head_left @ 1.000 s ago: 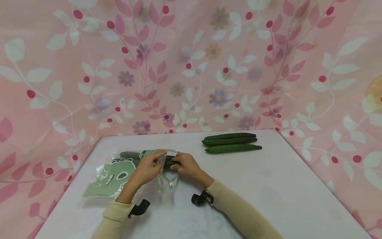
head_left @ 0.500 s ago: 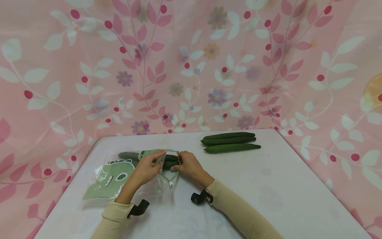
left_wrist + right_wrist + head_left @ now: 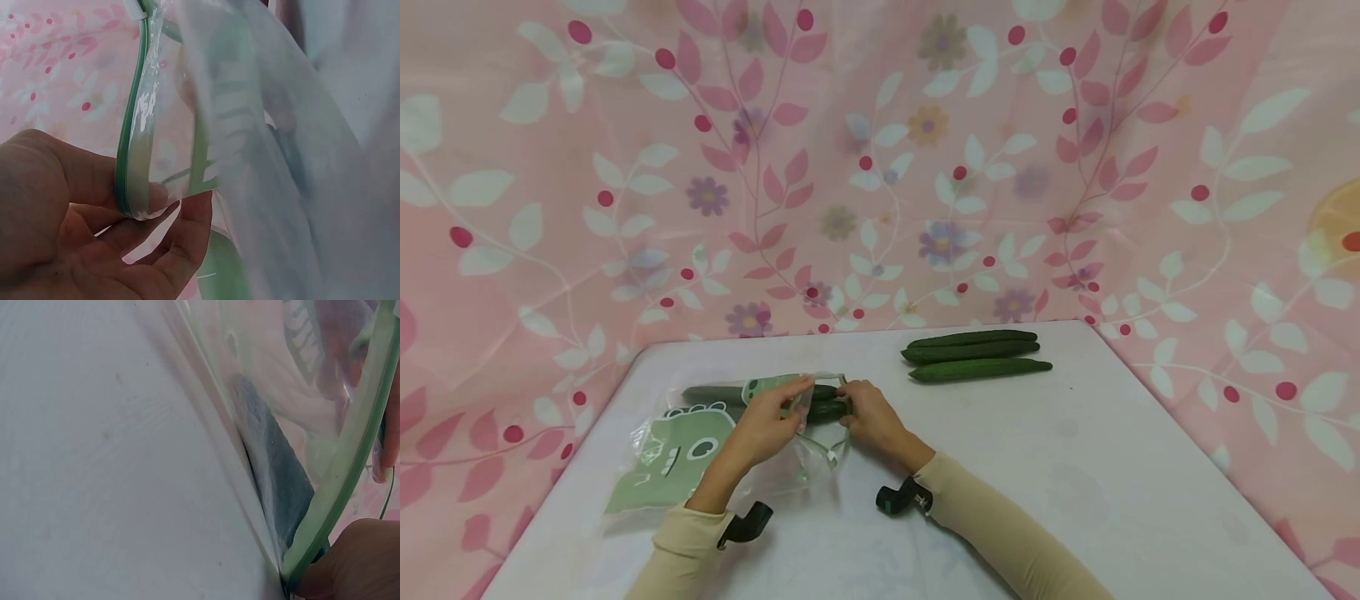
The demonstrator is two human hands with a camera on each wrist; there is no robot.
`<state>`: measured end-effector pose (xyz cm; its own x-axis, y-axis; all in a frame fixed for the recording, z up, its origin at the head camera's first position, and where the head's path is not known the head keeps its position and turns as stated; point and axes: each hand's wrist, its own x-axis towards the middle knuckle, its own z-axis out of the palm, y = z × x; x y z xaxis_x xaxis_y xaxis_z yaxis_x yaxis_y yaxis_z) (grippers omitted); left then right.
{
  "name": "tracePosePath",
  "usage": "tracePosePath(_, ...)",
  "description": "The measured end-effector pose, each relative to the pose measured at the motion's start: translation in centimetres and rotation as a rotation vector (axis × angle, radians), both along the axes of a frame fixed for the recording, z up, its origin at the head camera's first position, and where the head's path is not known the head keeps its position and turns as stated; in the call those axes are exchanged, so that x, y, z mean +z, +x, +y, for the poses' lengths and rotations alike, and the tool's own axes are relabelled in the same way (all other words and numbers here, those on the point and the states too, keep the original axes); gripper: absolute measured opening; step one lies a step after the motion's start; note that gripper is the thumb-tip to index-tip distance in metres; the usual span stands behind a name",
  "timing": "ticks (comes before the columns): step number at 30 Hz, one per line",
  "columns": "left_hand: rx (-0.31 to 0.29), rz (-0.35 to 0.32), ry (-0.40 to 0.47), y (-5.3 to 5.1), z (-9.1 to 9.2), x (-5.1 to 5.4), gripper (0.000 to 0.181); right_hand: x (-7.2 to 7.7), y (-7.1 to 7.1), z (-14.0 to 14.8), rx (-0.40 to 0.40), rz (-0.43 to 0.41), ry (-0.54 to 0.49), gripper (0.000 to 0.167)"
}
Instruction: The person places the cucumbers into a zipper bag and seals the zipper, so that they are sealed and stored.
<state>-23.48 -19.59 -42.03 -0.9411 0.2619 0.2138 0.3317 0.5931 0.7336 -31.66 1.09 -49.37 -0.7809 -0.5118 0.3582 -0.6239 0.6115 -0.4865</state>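
A clear zip bag [image 3: 677, 467] with a green cartoon-monster print lies at the left of the table, its mouth turned right. Inside it are two dark cucumbers [image 3: 711, 394], their right ends showing at the mouth. My left hand [image 3: 767, 425] pinches the bag's upper layer by the green zip edge [image 3: 134, 125], holding it raised. At the mouth, the fingers of my right hand [image 3: 872, 417] are curled at the cucumber ends. In the right wrist view the thumb [image 3: 319, 578] lies against the green zip strip [image 3: 350, 456], beside a cucumber [image 3: 275, 469]; the fingertips are hidden.
Several loose cucumbers [image 3: 973, 346] lie side by side at the back of the white table [image 3: 1075, 483]. A white zip slider [image 3: 831, 456] hangs at the bag's mouth. Pink floral cloth [image 3: 880, 167] surrounds the table behind.
The upper cucumber has slid left, deeper into the bag. My right fingers released, shifted at the mouth, and are back at the cucumber ends. My left hand keeps its hold.
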Motion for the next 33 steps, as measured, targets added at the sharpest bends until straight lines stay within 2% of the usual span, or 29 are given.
tracePosePath(4, 0.007, 0.005, -0.002, 0.1, -0.09, -0.04, 0.049, -0.08, 0.16, -0.03, -0.003, -0.01, -0.007, 0.044)
tracePosePath(9, 0.013, 0.015, -0.014, -0.02, -0.06, -0.18, 0.048, -0.21, 0.16, 0.32, -0.061, 0.031, -0.06, 0.024)
tracePosePath(13, 0.014, 0.027, -0.016, -0.11, -0.05, -0.15, 0.047, -0.38, 0.0, 0.65, -0.074, 0.057, -0.084, 0.023)
tracePosePath(20, 0.018, 0.058, -0.036, -0.27, -0.2, -0.28, 0.047, -0.46, -0.2, 0.86, 0.008, 0.08, -0.116, 0.012)
tracePosePath(29, 0.028, 0.083, -0.06, -0.3, -0.36, -0.35, 0.048, -0.73, -0.28, 0.59, 0.108, 0.044, -0.16, 0.022)
tracePosePath(33, 0.027, 0.089, -0.052, -0.21, -0.46, -0.21, 0.047, -0.85, -0.2, 0.5, 0.128, 0.012, -0.175, 0.027)
